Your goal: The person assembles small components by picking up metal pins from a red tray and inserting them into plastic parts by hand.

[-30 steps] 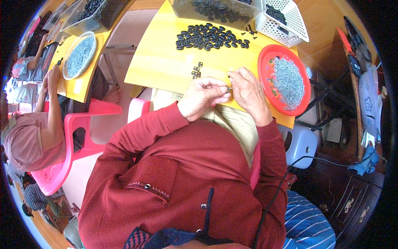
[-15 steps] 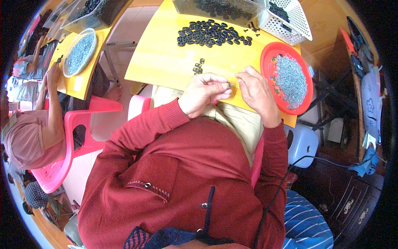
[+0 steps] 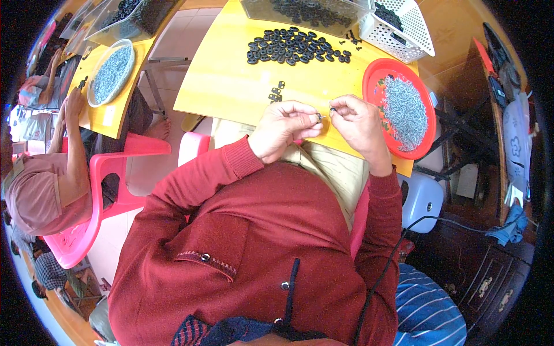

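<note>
My left hand [image 3: 284, 128] is closed in a pinch at the near edge of the yellow table. Between its thumb and fingertips sits a small black piece [image 3: 319, 117] with a thin metal screw sticking out to the right. Close beside it, my right hand [image 3: 360, 126] pinches another small dark piece [image 3: 333, 109]; its exact kind is too small to tell. The two hands are slightly apart. A short row of black pieces with holes [image 3: 276, 92] lies just beyond my left hand. Right of my right hand, a red plate [image 3: 371, 74] holds many silvery screws [image 3: 405, 112].
A heap of black oval pieces [image 3: 294, 47] lies on the yellow table [image 3: 213, 75]. Behind stand a clear bin [image 3: 254, 14] and a white perforated basket [image 3: 412, 49], both with black parts. At left, another person [image 3: 49, 184] sits on a pink chair [image 3: 95, 190] by a second table.
My right hand's fingers have turned and closed, and a small dark piece now shows at their tips. My left hand stays in place with its black piece and screw.
</note>
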The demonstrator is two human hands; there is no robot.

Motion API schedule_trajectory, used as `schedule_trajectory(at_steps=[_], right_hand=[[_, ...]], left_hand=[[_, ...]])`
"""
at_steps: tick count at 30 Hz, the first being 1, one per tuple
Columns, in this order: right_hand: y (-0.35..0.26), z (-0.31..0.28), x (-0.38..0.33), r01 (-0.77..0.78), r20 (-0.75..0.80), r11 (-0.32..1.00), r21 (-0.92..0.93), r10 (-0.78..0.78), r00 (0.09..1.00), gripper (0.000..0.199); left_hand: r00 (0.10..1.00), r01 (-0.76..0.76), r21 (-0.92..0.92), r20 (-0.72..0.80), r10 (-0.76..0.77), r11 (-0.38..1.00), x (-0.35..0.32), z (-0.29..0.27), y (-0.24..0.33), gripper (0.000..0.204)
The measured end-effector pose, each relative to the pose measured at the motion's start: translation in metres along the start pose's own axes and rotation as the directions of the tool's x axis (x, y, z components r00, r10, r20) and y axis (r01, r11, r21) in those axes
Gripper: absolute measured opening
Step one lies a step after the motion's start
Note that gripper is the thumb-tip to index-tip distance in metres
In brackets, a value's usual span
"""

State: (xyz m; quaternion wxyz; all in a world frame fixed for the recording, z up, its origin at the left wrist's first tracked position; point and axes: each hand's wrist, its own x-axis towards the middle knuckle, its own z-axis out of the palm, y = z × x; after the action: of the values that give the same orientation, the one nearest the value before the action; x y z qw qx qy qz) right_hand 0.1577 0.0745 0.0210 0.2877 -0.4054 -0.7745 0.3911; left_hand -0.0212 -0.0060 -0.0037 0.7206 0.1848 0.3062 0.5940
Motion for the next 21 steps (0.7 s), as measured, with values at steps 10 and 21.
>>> schedule_trajectory(at_steps=[10, 21], right_hand=[[0.0019, -0.0035, 0.0021, 0.086, 0.043, 0.992, -0.093, -0.082, 0.996, 0.021], [0.0107, -0.0047, -0.0017, -0.102, 0.190, 0.978, 0.182, 0.067, 0.980, 0.026]], left_hand=[[1.000, -0.014, -0.008, 0.012, 0.014, 1.000, 0.0012, -0.0007, -0.0006, 0.010], [1.000, -0.015, -0.009, 0.006, 0.015, 1.000, 0.0000, 0.0012, 0.0012, 0.010]])
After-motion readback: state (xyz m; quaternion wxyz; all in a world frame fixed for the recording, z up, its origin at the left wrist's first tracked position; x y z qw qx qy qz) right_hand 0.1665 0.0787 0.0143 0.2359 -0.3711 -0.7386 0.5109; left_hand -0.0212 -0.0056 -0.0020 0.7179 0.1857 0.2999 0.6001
